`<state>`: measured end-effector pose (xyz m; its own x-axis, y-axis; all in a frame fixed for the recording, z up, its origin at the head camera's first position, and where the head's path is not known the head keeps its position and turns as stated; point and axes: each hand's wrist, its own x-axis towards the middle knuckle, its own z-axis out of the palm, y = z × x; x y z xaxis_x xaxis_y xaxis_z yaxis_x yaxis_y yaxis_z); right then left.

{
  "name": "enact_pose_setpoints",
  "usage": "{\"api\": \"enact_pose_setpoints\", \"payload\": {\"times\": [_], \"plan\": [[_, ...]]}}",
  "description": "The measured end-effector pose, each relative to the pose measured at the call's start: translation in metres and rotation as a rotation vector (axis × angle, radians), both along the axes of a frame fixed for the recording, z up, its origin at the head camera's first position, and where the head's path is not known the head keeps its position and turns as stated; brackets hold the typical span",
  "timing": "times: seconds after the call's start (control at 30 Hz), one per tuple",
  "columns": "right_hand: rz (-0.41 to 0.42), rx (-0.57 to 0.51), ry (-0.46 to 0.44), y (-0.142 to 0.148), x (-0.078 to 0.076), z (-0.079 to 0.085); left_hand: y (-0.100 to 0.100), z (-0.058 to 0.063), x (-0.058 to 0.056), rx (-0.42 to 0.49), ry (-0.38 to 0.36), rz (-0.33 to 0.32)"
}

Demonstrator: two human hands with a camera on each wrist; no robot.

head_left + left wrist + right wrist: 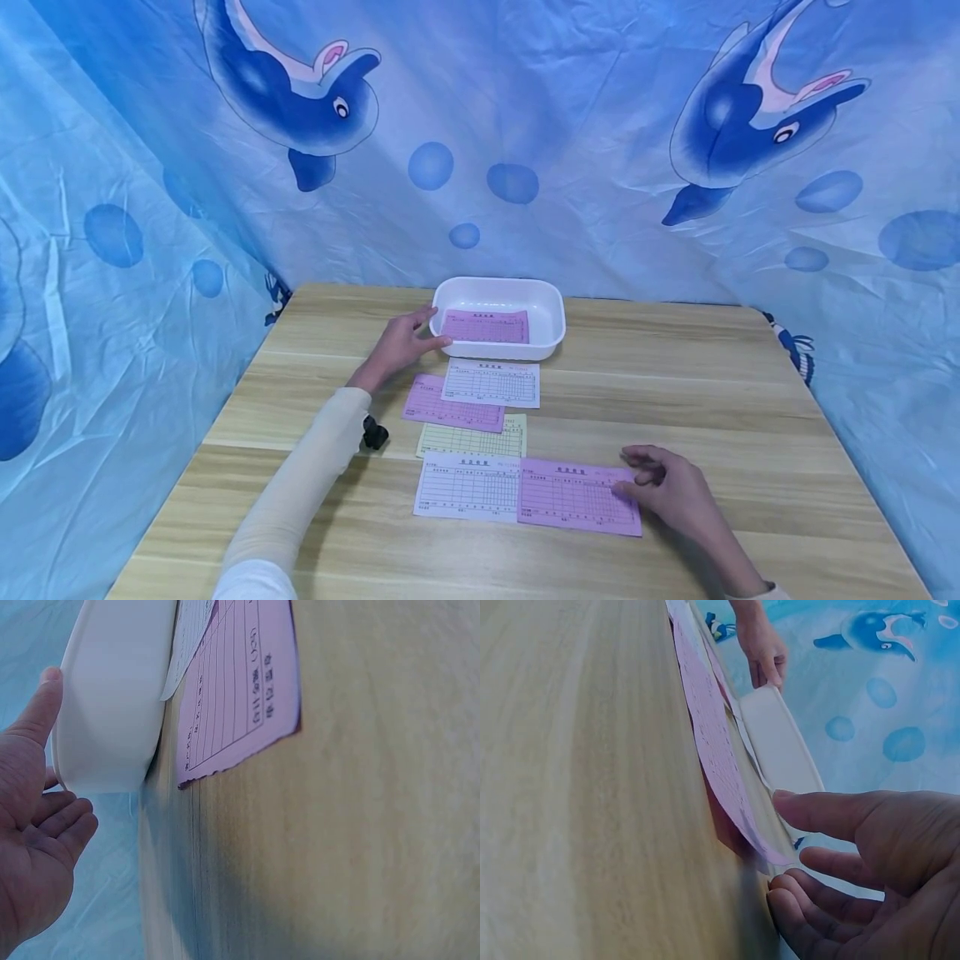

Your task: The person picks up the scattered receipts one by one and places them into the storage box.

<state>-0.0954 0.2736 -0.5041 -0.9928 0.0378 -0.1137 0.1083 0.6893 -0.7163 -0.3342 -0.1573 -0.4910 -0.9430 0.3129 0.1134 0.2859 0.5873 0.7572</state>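
At the far side of the table, my left hand point(401, 342) holds the left end of a white plastic tray point(551, 333), thumb at its front corner and forefinger at the rim. A pink printed slip point(487, 327) lies inside the tray. My right hand point(678, 492) is at the right edge of another pink slip point(577, 496) near the front. In the right wrist view, that slip's raised edge point(772, 855) sits between the parted thumb and fingers. This slip overlaps a white slip point(465, 487) on its left.
Between the tray and the front slips lie a white slip point(491, 383), a pink slip point(450, 406) and a pale green slip point(468, 440), overlapping in a column. A small black object point(374, 433) is at the left wrist. Blue dolphin-print cloth point(480, 125) hangs behind the wooden table point(675, 367).
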Motion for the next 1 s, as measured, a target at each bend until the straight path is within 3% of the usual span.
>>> {"api": "enact_pose_setpoints", "payload": {"times": [0.4, 0.7, 1.0], "plan": [[0.02, -0.066, -0.033, -0.004, 0.0, -0.003, -0.001, 0.0, 0.0, 0.008, 0.001, -0.007], [0.12, -0.12, -0.007, 0.005, -0.003, -0.005, -0.001, -0.002, -0.002, 0.001, 0.012, -0.012], [0.159, -0.242, -0.056, 0.014, -0.011, -0.008, -0.001, -0.001, -0.002, 0.006, -0.004, -0.013]]}}
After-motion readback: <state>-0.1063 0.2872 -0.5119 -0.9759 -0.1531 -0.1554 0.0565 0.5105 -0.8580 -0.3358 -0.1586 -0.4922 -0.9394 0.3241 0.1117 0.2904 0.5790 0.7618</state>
